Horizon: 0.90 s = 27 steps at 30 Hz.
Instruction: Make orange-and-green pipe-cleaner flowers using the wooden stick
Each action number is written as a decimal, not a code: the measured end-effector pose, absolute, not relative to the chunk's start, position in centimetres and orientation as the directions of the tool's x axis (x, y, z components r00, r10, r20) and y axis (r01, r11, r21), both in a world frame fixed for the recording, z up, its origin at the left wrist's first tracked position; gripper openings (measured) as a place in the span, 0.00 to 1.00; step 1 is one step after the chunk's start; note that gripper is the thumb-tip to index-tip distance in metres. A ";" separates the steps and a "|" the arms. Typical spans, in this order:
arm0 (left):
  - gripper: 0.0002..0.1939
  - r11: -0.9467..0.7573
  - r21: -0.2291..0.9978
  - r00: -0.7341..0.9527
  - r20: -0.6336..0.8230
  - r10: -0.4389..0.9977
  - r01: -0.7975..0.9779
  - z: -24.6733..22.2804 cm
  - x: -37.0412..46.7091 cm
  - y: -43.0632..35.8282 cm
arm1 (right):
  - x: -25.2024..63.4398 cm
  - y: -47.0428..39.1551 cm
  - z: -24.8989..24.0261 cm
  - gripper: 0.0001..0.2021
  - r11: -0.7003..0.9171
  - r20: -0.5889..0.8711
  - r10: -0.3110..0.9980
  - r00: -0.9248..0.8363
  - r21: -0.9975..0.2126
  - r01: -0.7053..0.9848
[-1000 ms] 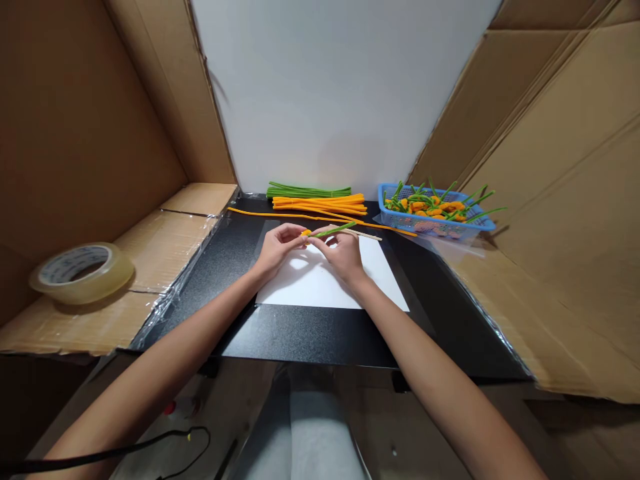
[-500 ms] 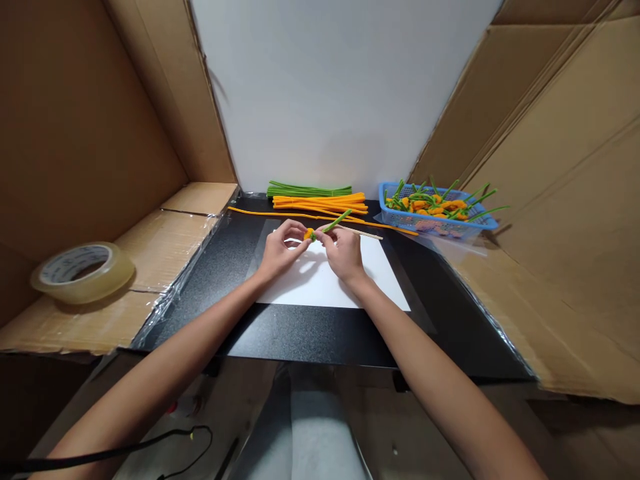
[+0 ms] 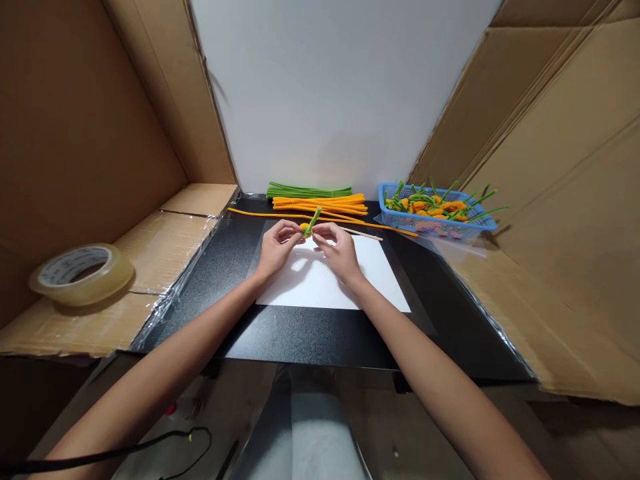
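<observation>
Between my fingertips, above a white sheet of paper (image 3: 320,287), is a small pipe-cleaner figure (image 3: 309,227) with a coiled orange body and a green stem pointing up. My left hand (image 3: 276,250) pinches the orange part from the left, thumb and fingers closed on it. From the other side, my right hand (image 3: 340,252) closes its thumb and index finger at the base of the green stem. The fingertips partly hide the figure. Just behind my right hand a thin pale stick (image 3: 363,234) lies on the paper's far edge.
Green pipe cleaners (image 3: 310,191) and orange pipe cleaners (image 3: 320,203) lie bundled along the back wall, with a loose orange length (image 3: 265,213) in front. A blue basket (image 3: 435,223) of similar figures stands at right. A tape roll (image 3: 83,275) rests on cardboard at left.
The green stem has swung from leaning right to nearly upright, as the figure turned in my fingers. My right hand has shifted slightly left.
</observation>
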<state>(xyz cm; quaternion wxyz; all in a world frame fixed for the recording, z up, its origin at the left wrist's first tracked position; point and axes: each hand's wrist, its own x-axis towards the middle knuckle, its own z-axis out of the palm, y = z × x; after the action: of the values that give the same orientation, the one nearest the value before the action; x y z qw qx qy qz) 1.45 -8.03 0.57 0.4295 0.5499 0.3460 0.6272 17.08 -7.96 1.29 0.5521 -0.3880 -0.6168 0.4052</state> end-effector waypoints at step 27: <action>0.05 -0.565 0.786 0.053 0.572 0.819 0.250 1.3 1.0 -8.7 | 17.0 -8.3 1.6 0.12 0.372 0.372 0.925 -0.073 -0.928 -0.013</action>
<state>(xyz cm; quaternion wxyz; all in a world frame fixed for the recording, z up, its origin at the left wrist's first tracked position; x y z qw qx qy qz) 1.01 -8.70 1.29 0.2513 0.6806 0.3927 0.5652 17.00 -8.32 1.63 0.5666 -0.3774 -0.6043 0.4141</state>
